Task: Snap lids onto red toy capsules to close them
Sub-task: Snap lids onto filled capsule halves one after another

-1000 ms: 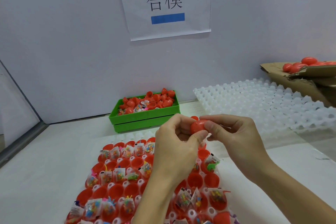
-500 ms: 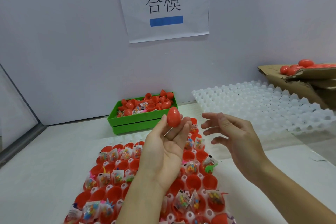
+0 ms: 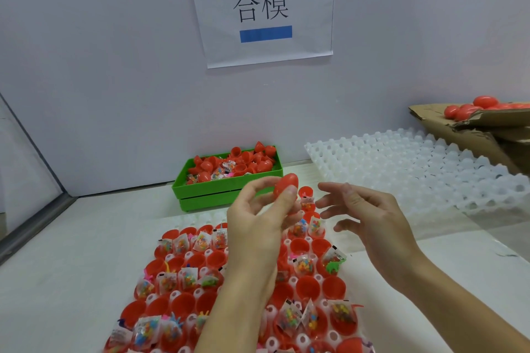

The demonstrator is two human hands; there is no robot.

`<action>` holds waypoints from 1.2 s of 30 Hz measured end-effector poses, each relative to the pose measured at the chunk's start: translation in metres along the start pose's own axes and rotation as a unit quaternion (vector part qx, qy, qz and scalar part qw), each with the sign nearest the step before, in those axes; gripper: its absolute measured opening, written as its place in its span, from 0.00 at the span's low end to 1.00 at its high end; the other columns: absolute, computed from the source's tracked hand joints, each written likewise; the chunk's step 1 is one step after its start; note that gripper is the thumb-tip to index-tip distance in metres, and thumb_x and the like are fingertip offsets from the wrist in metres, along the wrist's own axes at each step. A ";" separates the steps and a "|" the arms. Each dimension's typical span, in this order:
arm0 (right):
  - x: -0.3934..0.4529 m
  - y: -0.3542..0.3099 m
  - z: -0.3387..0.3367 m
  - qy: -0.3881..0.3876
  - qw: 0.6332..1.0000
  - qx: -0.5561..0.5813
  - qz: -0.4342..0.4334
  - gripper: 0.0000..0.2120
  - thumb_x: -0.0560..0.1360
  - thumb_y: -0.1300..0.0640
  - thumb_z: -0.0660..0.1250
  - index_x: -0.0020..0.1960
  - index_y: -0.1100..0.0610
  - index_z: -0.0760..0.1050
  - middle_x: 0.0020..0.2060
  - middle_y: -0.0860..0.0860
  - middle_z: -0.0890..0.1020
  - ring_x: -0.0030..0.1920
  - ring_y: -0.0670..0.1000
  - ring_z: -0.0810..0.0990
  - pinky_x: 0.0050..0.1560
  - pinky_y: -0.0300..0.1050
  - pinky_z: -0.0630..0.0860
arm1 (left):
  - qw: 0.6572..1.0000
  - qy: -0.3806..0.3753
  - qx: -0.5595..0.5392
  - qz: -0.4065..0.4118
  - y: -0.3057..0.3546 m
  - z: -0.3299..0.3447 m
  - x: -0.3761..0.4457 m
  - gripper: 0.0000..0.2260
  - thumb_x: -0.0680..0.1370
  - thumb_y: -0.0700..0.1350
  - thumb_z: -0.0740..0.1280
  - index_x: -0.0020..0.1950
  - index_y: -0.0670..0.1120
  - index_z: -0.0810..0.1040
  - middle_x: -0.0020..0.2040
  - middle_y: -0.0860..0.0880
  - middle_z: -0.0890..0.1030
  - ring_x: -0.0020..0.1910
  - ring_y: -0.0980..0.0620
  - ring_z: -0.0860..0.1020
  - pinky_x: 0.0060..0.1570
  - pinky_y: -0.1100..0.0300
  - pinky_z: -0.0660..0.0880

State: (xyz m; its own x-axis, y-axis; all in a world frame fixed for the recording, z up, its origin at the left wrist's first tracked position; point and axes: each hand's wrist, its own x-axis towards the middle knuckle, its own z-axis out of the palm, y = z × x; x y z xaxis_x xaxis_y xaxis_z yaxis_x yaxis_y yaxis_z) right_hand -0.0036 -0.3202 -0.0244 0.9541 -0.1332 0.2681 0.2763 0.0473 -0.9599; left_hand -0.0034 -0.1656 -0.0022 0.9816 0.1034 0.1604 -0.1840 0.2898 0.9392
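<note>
We see two bare forearms | no sleeves, both uncovered up to the frame edge | left hand (image 3: 258, 226) bare, no glove | right hand (image 3: 370, 221) bare, no ring or watch showing | short plain fingernails

This looks like a small assembly or packing station in a toy workshop. A printed paper sign (image 3: 261, 8) with two large characters and blue bars is stuck on the plain partition wall behind a white worktop (image 3: 71, 252). The worktop's near middle carries a tray of open red capsule halves (image 3: 246, 289) stuffed with bagged trinkets, a green bin (image 3: 226, 189) of loose parts sits against the wall, a white moulded tray (image 3: 415, 169) lies toward the far right, and a cardboard box (image 3: 473, 129) of closed red capsules stands at the right edge.
</note>
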 end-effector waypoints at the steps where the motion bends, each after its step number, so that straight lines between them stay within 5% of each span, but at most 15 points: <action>1: 0.000 0.000 0.000 -0.003 1.000 0.001 0.000 0.15 0.82 0.56 0.57 0.52 0.54 0.83 0.42 0.52 0.86 0.42 0.50 0.84 0.35 0.38 0.76 | 0.995 0.009 0.079 0.053 -0.002 0.000 -0.001 0.09 0.72 0.42 0.76 0.50 0.51 0.81 0.43 0.50 0.85 0.39 0.49 0.85 0.35 0.61 0.80; 6: 0.000 0.000 -0.001 -0.007 1.000 0.007 -0.003 0.14 0.82 0.58 0.58 0.53 0.55 0.83 0.42 0.53 0.86 0.41 0.50 0.84 0.35 0.39 0.76 | 0.912 -0.011 0.326 0.247 -0.007 0.001 -0.002 0.13 0.72 0.40 0.76 0.50 0.56 0.79 0.47 0.56 0.77 0.45 0.60 0.79 0.36 0.68 0.78; 11: -0.003 -0.001 0.000 -0.013 0.999 -0.017 -0.029 0.09 0.79 0.57 0.65 0.55 0.53 0.82 0.43 0.52 0.86 0.44 0.50 0.86 0.40 0.40 0.81 | 0.891 -0.037 0.366 0.268 -0.010 0.004 -0.006 0.15 0.73 0.39 0.75 0.54 0.55 0.80 0.49 0.57 0.74 0.48 0.63 0.77 0.38 0.71 0.77; 15: -0.006 -0.004 0.004 -0.051 0.998 -0.022 -0.030 0.18 0.68 0.46 0.71 0.56 0.52 0.82 0.46 0.51 0.86 0.46 0.50 0.86 0.45 0.45 0.83 | 0.843 -0.063 0.451 0.287 -0.012 0.002 -0.006 0.22 0.74 0.39 0.74 0.65 0.56 0.75 0.52 0.59 0.72 0.46 0.60 0.77 0.44 0.67 0.78; 19: -0.006 -0.002 0.007 -0.033 0.995 -0.088 -0.043 0.09 0.73 0.57 0.73 0.53 0.53 0.84 0.44 0.47 0.87 0.45 0.48 0.86 0.46 0.40 0.82 | 0.794 -0.089 0.505 0.327 -0.013 0.006 -0.009 0.30 0.74 0.37 0.72 0.72 0.54 0.68 0.54 0.57 0.74 0.49 0.58 0.76 0.49 0.66 0.78; 22: -0.003 0.000 0.004 -0.043 0.998 0.038 0.014 0.10 0.79 0.61 0.64 0.52 0.59 0.83 0.45 0.55 0.87 0.49 0.55 0.86 0.51 0.48 0.82 | 0.850 -0.077 0.432 0.292 -0.010 0.008 -0.009 0.27 0.73 0.40 0.75 0.68 0.57 0.72 0.53 0.59 0.77 0.52 0.60 0.75 0.50 0.70 0.75; 25: -0.001 -0.004 0.003 -0.072 0.976 0.188 0.080 0.15 0.74 0.57 0.62 0.51 0.66 0.82 0.48 0.62 0.85 0.48 0.57 0.85 0.54 0.50 0.81 | 0.888 -0.069 0.368 0.266 -0.007 0.006 -0.006 0.20 0.71 0.42 0.78 0.60 0.56 0.78 0.53 0.62 0.79 0.55 0.62 0.76 0.51 0.71 0.73; 29: -0.002 -0.008 0.003 -0.098 0.963 0.236 0.087 0.15 0.72 0.57 0.62 0.47 0.65 0.84 0.48 0.65 0.85 0.48 0.57 0.86 0.50 0.47 0.83 | 0.913 -0.092 0.321 0.236 -0.004 0.006 -0.007 0.15 0.71 0.41 0.78 0.54 0.54 0.81 0.50 0.62 0.81 0.54 0.61 0.78 0.50 0.65 0.77; 32: -0.003 -0.009 0.001 -0.116 0.956 0.254 0.089 0.15 0.74 0.59 0.62 0.53 0.67 0.82 0.50 0.66 0.84 0.49 0.60 0.85 0.47 0.45 0.83 | 0.929 -0.109 0.287 0.206 -0.003 0.006 -0.007 0.14 0.71 0.40 0.78 0.52 0.54 0.81 0.49 0.61 0.81 0.54 0.60 0.79 0.51 0.61 0.79; 36: -0.002 -0.008 0.000 -0.106 0.961 0.236 0.098 0.14 0.72 0.59 0.67 0.54 0.66 0.77 0.46 0.66 0.83 0.41 0.58 0.85 0.42 0.45 0.82 | 0.946 -0.113 0.259 0.161 -0.001 0.004 -0.007 0.13 0.71 0.38 0.77 0.47 0.52 0.80 0.44 0.57 0.84 0.47 0.56 0.83 0.49 0.55 0.82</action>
State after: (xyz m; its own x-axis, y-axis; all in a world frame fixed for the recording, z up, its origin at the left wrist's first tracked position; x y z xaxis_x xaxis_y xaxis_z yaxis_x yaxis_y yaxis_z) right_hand -0.0076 -0.3202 -0.0175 0.9816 0.1258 0.1435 0.0619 0.5017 -0.8628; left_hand -0.0101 -0.1705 -0.0034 0.8750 -0.1166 0.4698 -0.4839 -0.2320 0.8438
